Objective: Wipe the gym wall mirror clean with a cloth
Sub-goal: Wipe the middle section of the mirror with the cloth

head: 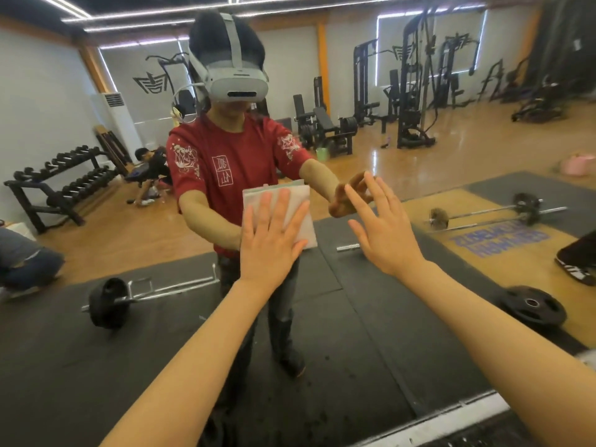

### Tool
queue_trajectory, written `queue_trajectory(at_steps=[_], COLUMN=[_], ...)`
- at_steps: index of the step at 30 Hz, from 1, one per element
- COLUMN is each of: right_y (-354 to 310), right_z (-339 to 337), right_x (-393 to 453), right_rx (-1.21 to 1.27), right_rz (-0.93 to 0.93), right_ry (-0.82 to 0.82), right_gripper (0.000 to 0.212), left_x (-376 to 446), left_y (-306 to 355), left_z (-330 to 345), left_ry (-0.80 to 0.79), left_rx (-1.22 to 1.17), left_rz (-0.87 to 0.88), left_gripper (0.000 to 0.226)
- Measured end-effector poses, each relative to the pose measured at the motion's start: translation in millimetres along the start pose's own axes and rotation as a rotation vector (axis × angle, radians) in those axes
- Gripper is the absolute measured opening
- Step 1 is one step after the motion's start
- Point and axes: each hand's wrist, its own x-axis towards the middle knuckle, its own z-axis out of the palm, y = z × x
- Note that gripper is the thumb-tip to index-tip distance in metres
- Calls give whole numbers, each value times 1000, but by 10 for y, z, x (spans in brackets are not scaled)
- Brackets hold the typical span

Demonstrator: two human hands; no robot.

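Observation:
The wall mirror (419, 162) fills almost the whole view and reflects me in a red shirt with a headset. A folded white cloth (300, 201) lies flat against the glass at chest height. My left hand (271, 240) presses it to the mirror with straight, spread fingers. To its right my right hand (383, 230) is held up with fingers straight, its fingertips at or very near the glass where they meet their reflection. It holds nothing.
The mirror's pale bottom frame (445, 421) runs along the lower right. Everything else is reflection: black floor mats, a barbell (109, 301), a loose weight plate (532, 309), a dumbbell rack (61, 185), machines, and other people at the left and right edges.

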Motion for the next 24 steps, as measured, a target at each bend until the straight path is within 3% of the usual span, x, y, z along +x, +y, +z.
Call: queue_trajectory(at_steps=[5, 9, 11, 16, 19, 21, 24], right_y=[394, 625, 675, 640, 640, 670, 690], right_z=[-188, -232, -226, -158, -188, -225, -278], right_x=[-49, -56, -64, -70, -67, -65, -47], right_rx=[-9, -48, -50, -45, -52, -50, -56], right_rz=[115, 158, 160, 186, 181, 162, 152], right_ry=[47, 2, -16, -23, -37, -55, -67], right_gripper=[66, 66, 65, 72, 73, 70, 69], left_x=[1234, 1406, 1252, 243, 38, 254, 800], left_y=[-10, 64, 98, 334, 316, 241, 74], left_z=[-487, -532, -442, 69, 144, 23, -282], left_ry=[97, 95, 90, -20, -61, 0, 70], left_rx=[11, 49, 72, 87, 123, 114, 56], left_rz=[-12, -16, 71, 519, 606, 533, 251], left_gripper=[81, 76, 76, 82, 86, 86, 84])
